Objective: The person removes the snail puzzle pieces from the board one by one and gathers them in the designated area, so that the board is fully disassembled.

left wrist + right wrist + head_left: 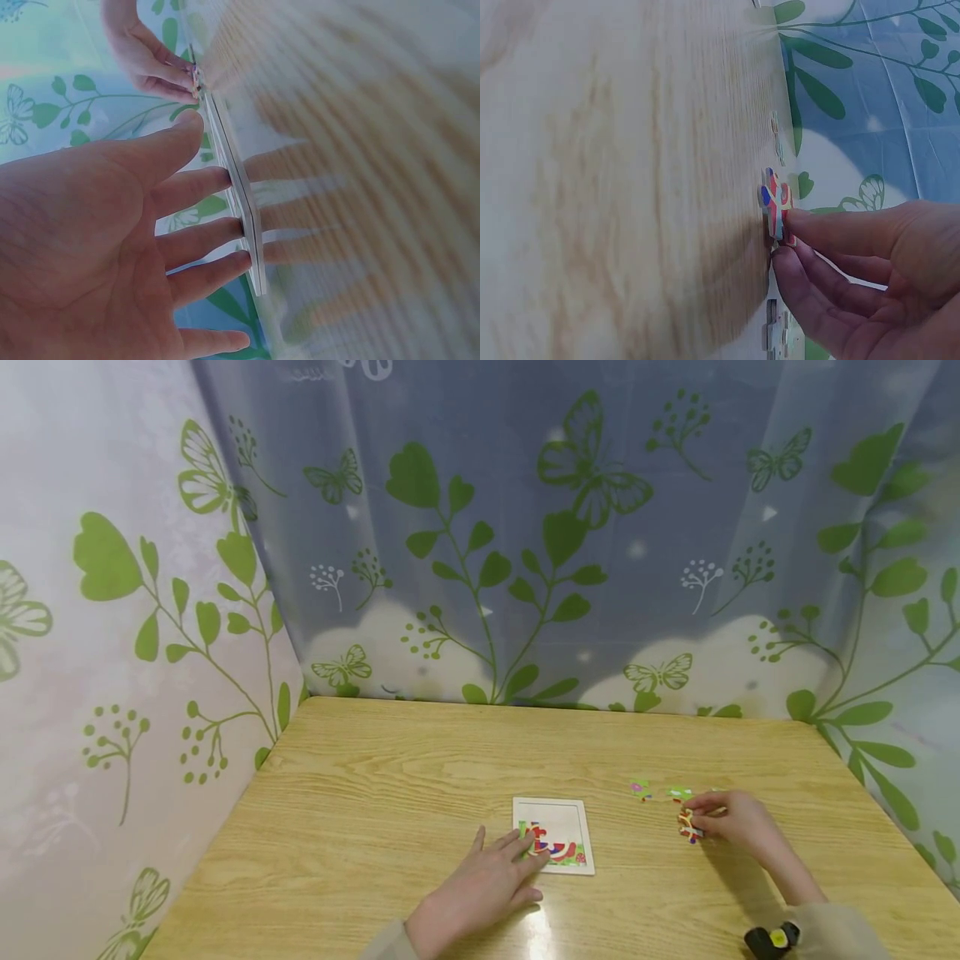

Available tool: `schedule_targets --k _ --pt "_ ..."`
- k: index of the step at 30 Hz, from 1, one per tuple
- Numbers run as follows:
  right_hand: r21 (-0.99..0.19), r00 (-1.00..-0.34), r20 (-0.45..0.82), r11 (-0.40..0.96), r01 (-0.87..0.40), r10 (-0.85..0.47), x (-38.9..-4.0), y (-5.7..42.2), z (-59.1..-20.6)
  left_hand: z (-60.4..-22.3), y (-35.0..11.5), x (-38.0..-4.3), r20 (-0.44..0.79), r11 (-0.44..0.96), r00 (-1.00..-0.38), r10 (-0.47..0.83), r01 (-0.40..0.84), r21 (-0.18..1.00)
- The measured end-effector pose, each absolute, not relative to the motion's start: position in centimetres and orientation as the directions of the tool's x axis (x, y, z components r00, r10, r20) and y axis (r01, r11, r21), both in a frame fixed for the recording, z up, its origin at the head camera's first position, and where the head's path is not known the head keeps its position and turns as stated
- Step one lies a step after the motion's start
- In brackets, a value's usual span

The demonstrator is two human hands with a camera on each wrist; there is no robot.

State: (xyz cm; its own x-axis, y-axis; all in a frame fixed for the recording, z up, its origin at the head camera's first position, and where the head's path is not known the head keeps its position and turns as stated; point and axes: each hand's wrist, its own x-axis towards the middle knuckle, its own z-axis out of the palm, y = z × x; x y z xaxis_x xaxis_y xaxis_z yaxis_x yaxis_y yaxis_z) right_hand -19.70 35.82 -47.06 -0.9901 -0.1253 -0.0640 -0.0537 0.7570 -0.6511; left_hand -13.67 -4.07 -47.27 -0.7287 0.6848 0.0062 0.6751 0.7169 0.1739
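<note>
Viewed from my remote station, the wooden table (360, 793) carries a square white puzzle tray (558, 820), set right of the table's middle and well short of its far edge, which runs along the printed curtain (487, 635). Fitted pieces (567, 850) in red, blue and green line the tray's near and left edges; the part toward its far edge is bare white.

My left hand (491, 881) grasps nothing: its fingers are extended, several resting on the tray at its near left corner, with the thumb apart from it.

My right hand (738, 822) holds a puzzle piece (690, 825), red, blue and cream, pinched between thumb and fingertips. Whether it is one piece or two together, I cannot tell, nor whether it touches the table.

The relation I judge decisive: the held piece is off the tray's right edge, well apart from it and at about the level of the tray's middle. Its long axis appears to run near to far in the head view, roughly along that edge. The left hand is nearer the tray.

Loose pieces (640, 788) lie beyond the right hand, toward the table's far right corner.
</note>
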Motion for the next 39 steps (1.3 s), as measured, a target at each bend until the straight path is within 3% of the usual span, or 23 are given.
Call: schedule_targets --k 15,21,29,39 --pt "-0.608 -0.998 -0.003 0.793 -0.048 -0.063 -19.3 34.4 -45.7 -47.2 -4.1 -13.7 0.009 0.721 -0.736 0.677 0.665 0.195" --pt "-0.682 -0.995 0.073 0.725 -0.098 -0.066 -19.3 32.9 -45.8 -47.1 -4.0 -13.7 -0.010 0.730 -0.743 0.669 0.655 0.196" --pt "-0.804 -0.993 0.085 0.582 -0.120 -0.087 -19.5 30.7 -45.4 -47.1 -4.1 -13.7 0.000 0.718 -0.732 0.681 0.669 0.191" --pt "-0.832 -0.984 0.111 0.529 -0.167 -0.136 -20.0 27.5 -45.5 -46.8 -4.2 -13.6 0.014 0.702 -0.714 0.700 0.692 0.167"
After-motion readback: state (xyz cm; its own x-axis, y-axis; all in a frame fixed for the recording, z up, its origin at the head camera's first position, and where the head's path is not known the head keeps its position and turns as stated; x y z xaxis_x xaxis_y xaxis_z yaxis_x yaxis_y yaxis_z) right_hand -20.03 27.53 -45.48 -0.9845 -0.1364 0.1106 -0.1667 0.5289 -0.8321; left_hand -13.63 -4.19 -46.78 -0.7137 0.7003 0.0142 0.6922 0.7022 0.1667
